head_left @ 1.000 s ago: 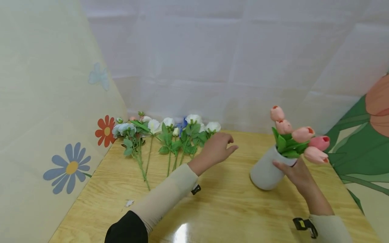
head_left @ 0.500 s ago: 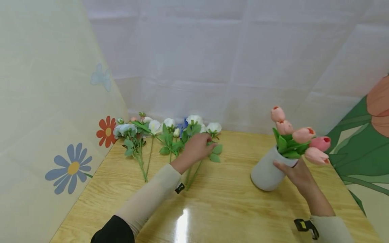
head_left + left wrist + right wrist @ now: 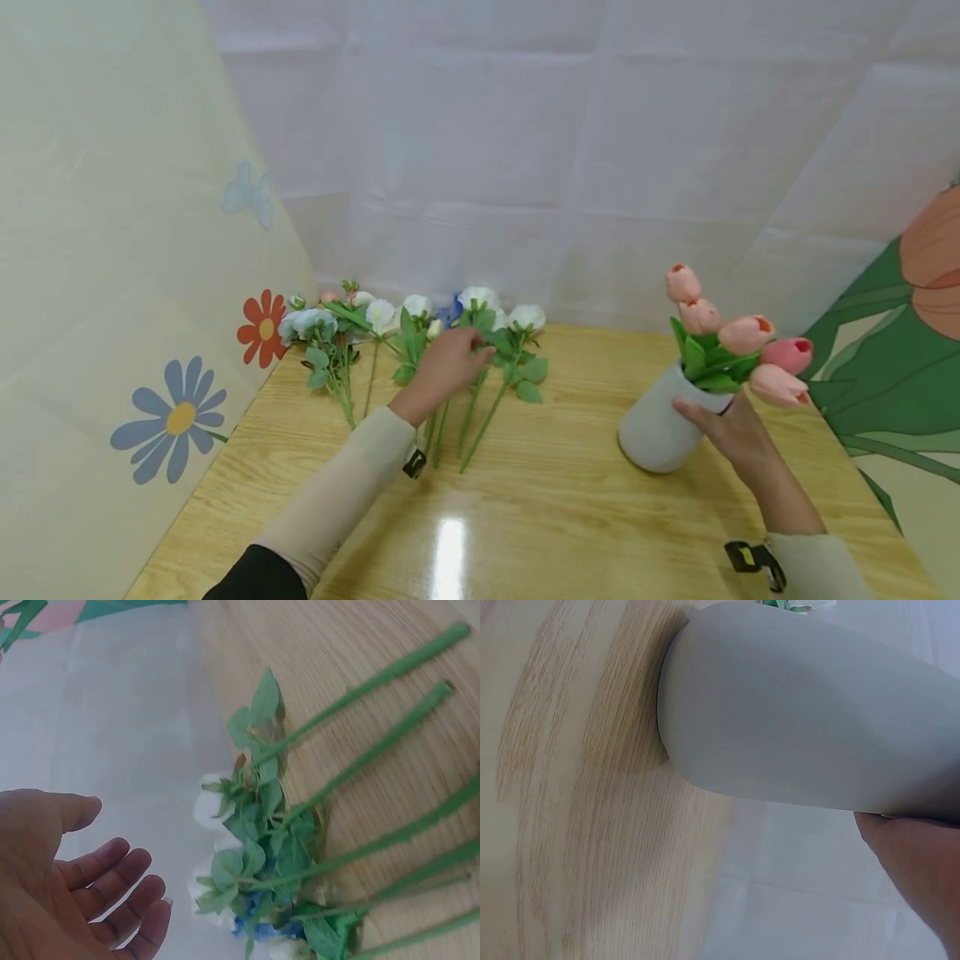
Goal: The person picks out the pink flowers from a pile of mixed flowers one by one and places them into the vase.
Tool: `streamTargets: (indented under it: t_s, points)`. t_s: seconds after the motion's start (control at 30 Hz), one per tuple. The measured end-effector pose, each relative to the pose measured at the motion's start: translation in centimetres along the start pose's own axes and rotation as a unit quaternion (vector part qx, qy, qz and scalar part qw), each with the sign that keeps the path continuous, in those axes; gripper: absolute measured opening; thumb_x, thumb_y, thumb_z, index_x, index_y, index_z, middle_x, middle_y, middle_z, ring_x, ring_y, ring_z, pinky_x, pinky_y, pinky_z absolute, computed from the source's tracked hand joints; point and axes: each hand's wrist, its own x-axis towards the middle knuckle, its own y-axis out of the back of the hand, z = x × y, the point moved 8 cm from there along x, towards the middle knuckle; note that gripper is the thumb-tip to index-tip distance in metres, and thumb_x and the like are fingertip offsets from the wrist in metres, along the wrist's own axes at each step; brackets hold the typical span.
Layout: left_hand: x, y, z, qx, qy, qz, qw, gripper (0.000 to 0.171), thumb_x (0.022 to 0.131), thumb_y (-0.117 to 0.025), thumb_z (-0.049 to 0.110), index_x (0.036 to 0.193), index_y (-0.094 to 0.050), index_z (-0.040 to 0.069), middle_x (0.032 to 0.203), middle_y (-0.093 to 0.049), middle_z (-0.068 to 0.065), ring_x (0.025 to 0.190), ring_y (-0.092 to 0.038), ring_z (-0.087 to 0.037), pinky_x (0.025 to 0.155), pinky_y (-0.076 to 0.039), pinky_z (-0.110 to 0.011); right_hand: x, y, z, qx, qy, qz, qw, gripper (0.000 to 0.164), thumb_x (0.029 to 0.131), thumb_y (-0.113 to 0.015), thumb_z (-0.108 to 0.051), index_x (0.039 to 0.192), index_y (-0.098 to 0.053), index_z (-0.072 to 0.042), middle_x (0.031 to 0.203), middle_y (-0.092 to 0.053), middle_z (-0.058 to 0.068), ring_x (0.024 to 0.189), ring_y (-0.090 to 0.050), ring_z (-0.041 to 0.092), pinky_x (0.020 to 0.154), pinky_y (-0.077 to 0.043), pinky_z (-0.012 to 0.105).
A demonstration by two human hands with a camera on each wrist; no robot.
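My right hand (image 3: 741, 435) grips the white vase (image 3: 657, 425) near its rim, thumb on the near side. The vase leans to the right on the table and holds pink tulips (image 3: 747, 333) with green leaves. In the right wrist view the vase wall fills much of the picture, and most of the hand is out of sight. Over the row of loose flowers hovers my left hand (image 3: 446, 365), its fingers loosely bent around nothing, as the left wrist view shows. White roses (image 3: 527, 317) with green stems lie just right of it.
Pale blue flowers (image 3: 303, 322) lie at the left end of the row, and a blue bloom (image 3: 454, 307) shows among the white ones. A white cloth (image 3: 465, 150) hangs behind the wooden table (image 3: 570, 517). Printed flower panels stand at both sides.
My left hand has moved leftward over the flowers, uncovering the rose stems on the right. The right hand and the tilted vase have stayed almost still.
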Motion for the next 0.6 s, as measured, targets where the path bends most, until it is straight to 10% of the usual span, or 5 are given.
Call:
streamTargets:
  t_s: [0.6]
  points:
    - [-1.3, 2.3, -6.9, -0.052, 0.103, 0.004, 0.9934, 0.035, 0.105, -0.057, 0.038, 0.122, -0.066, 0.009, 0.110, -0.069, -0.008, 0.085, -0.064, -0.020, 0.073, -0.055, -0.040, -0.1, -0.1, -0.1, 0.005, 0.010, 0.001, 1.000, 0.071, 0.099, -0.065, -0.017, 0.157, -0.024, -0.023, 0.135, -0.043, -0.013, 0.115, -0.042, -0.004, 0.085, -0.035, 0.005]
